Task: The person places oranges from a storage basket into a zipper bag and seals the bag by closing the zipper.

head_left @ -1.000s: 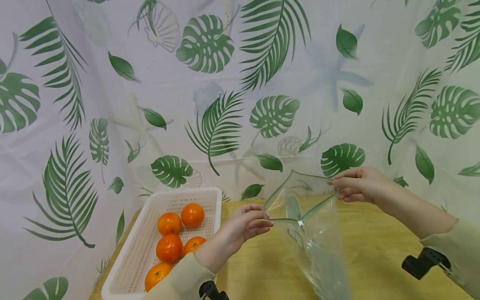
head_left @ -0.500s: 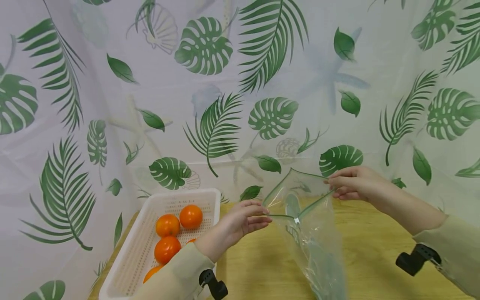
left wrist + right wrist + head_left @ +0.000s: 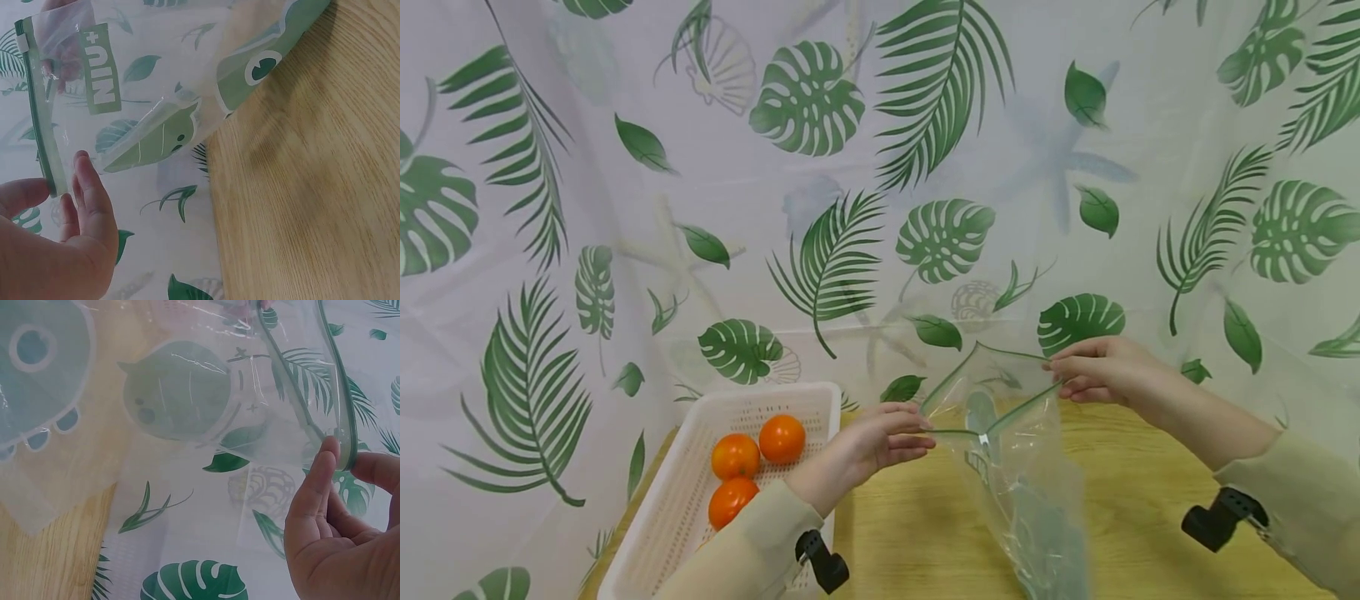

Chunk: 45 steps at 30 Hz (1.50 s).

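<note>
A clear zip bag (image 3: 1022,475) with a green zip edge and green cartoon prints hangs between my two hands, its mouth spread apart. My left hand (image 3: 868,446) pinches the left corner of the mouth. At the right corner, my right hand (image 3: 1108,371) pinches the edge between thumb and fingers. A small white slider (image 3: 983,439) sits on the front zip edge. In the left wrist view, the thumb and fingers of the left hand (image 3: 69,231) meet at the end of the zip strip. The right wrist view shows the right hand (image 3: 344,506) at the opposite end.
Left of the hands, a white plastic basket (image 3: 655,500) holds several oranges (image 3: 782,439), some hidden behind my left sleeve. Under the bag is a wooden table (image 3: 910,533). A white leaf-patterned sheet (image 3: 865,275) hangs behind it.
Both hands and the bag mouth have drifted slightly left in the view. My left forearm now covers more of the oranges. The grip on both corners is unchanged.
</note>
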Available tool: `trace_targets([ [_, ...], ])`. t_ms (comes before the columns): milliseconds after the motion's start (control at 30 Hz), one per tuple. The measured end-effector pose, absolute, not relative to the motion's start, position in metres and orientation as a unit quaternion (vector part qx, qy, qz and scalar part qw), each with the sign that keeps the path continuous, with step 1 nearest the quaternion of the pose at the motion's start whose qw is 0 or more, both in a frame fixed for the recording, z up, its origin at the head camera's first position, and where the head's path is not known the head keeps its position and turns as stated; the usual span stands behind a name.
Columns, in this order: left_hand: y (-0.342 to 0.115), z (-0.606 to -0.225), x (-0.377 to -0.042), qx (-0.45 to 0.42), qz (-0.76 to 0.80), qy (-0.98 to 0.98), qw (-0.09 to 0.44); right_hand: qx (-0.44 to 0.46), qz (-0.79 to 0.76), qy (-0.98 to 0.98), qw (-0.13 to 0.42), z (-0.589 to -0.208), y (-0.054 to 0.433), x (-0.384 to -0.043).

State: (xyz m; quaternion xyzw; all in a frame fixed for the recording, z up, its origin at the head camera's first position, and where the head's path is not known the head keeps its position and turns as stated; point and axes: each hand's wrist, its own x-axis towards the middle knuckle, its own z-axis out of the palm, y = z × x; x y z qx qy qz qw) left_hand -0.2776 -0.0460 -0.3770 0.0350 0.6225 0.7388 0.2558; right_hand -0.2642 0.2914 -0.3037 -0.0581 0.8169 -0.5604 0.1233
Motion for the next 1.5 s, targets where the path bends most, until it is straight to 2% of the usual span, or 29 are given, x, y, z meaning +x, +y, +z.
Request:
trace_targets([
  [833, -0.05, -0.386, -0.282, 0.061, 0.697, 0.656, 0.283, -0.046, -0.548, 0.826, 0.122, -0.312, 0.279, -0.27],
  [1500, -0.085, -0.393, -0.282, 0.038, 0.664, 0.697, 0.269, -0.043, -0.553, 0.822, 0.129, -0.315, 0.275, -0.267],
])
